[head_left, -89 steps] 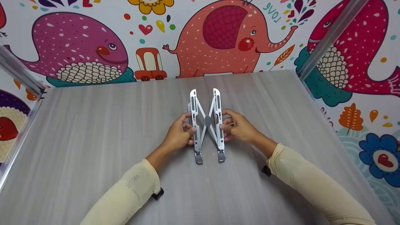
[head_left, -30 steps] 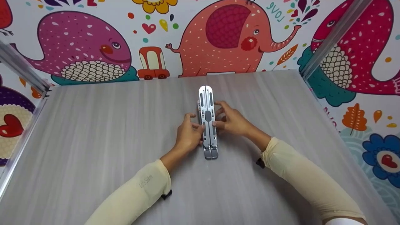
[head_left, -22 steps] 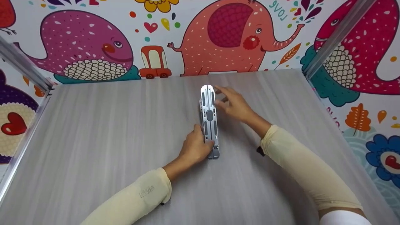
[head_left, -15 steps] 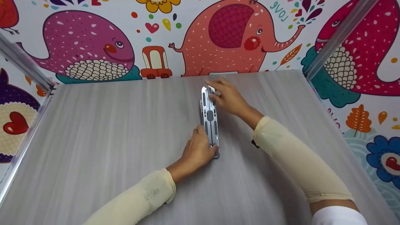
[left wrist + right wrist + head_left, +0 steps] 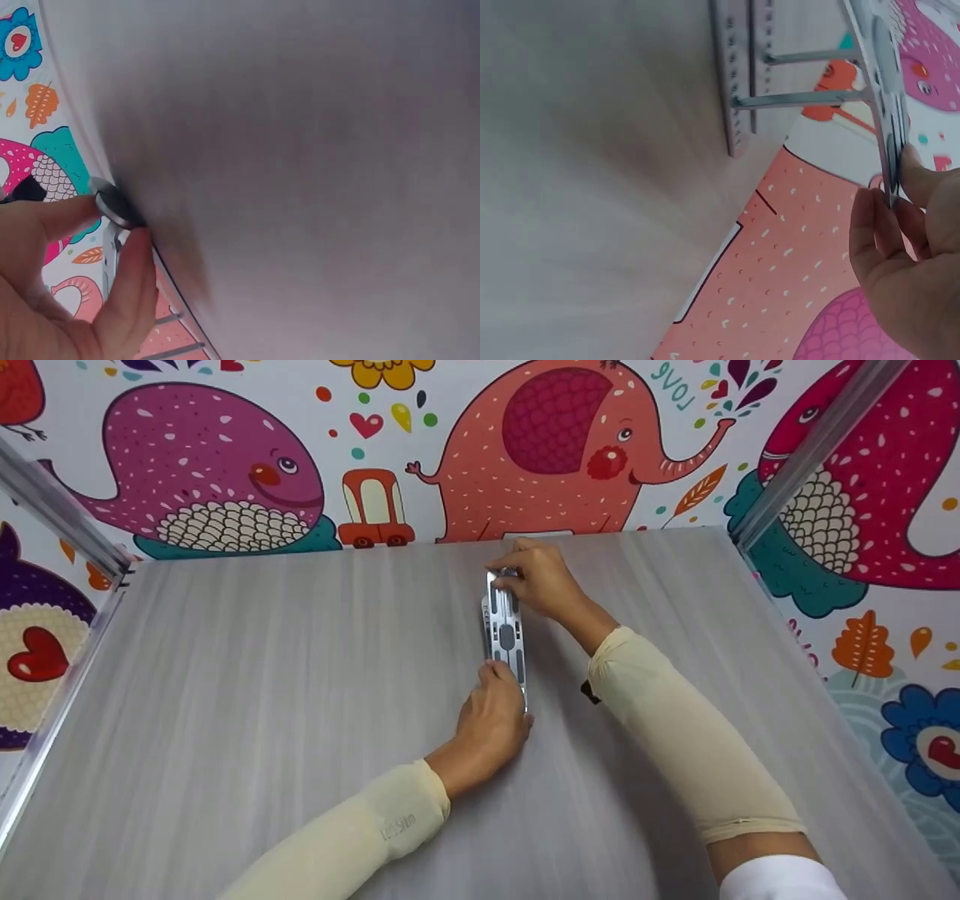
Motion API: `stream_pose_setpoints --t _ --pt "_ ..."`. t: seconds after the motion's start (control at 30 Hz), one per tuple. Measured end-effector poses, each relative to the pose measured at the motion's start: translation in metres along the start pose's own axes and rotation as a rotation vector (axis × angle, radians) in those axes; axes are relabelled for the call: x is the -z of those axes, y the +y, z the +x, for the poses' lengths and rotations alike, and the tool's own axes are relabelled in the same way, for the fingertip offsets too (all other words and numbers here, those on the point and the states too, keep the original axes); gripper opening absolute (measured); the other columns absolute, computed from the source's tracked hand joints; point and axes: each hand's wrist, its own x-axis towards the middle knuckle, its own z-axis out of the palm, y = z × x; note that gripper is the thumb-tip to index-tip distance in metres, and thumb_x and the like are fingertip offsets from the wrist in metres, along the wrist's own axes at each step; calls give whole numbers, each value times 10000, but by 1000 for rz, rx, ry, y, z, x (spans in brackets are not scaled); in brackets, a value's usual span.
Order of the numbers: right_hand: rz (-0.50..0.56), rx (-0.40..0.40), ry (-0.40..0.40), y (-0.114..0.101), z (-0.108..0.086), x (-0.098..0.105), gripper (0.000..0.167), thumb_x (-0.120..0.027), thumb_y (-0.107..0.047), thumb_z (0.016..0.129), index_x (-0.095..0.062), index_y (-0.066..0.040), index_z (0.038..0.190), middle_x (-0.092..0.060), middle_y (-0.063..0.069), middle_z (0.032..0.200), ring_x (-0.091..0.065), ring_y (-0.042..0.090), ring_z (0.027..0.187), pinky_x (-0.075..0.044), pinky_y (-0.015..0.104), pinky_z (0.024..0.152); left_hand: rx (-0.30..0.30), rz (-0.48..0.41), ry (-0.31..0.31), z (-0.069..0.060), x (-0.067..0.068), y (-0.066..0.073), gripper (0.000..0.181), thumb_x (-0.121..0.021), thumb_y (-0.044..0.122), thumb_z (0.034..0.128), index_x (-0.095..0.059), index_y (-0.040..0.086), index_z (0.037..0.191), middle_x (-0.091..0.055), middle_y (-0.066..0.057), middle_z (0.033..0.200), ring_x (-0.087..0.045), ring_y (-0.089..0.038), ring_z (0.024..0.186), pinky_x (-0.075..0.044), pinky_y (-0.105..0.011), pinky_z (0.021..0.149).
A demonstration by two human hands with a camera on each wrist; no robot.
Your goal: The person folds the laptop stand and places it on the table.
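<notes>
A silver folding laptop stand [image 5: 507, 637] with grey pads is on the table, its two long arms side by side. My right hand [image 5: 545, 579] pinches the far end between thumb and fingers. At the near end, my left hand [image 5: 491, 720] grips the stand and covers its grey front lip in the head view. The left wrist view shows that dark lip [image 5: 116, 206] between thumb and fingers. In the right wrist view, two struts [image 5: 802, 99] join the raised top arms to the perforated base rails [image 5: 735, 82], so the stand is still propped up.
The wood-grain table [image 5: 262, 697] spreads widely on both sides. A wall printed with cartoon animals [image 5: 555, 457] stands along its far edge. Metal posts [image 5: 795, 465] rise at the back corners.
The stand's two spread arms have come together. My right hand has moved from the stand's side to its far end, and my left hand has slid down to the near end.
</notes>
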Motion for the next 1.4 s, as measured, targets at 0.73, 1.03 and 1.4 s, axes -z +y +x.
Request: stream_pose_setpoints --t 0.73,1.03,1.4 --pt "-20 -77 -54 -8 7 4 287 -805 -129 883 -784 -137 1169 -661 59 974 -620 183 928 -586 291 749 -51 99 10 8 5 -11 440 -736 175 839 -488 -18 1146 -603 -217 1029 -681 -312 709 -590 -410 599" --pt "-91 -15 -21 -7 2 8 238 -786 -106 897 -791 -103 1136 -696 118 942 -621 241 872 -553 337 710 -123 120 -16 8 19 -29 459 -738 112 816 -516 -33 1191 -634 -227 1070 -703 -348 749 -607 -465 634" --pt "-114 -72 13 -6 -12 16 212 -771 -67 901 -795 -78 1111 -695 119 908 -662 232 870 -596 334 716 -247 205 -96 16 42 -64 614 -782 82 796 -499 -11 1332 -624 -230 1230 -694 -365 836 -610 -486 736"
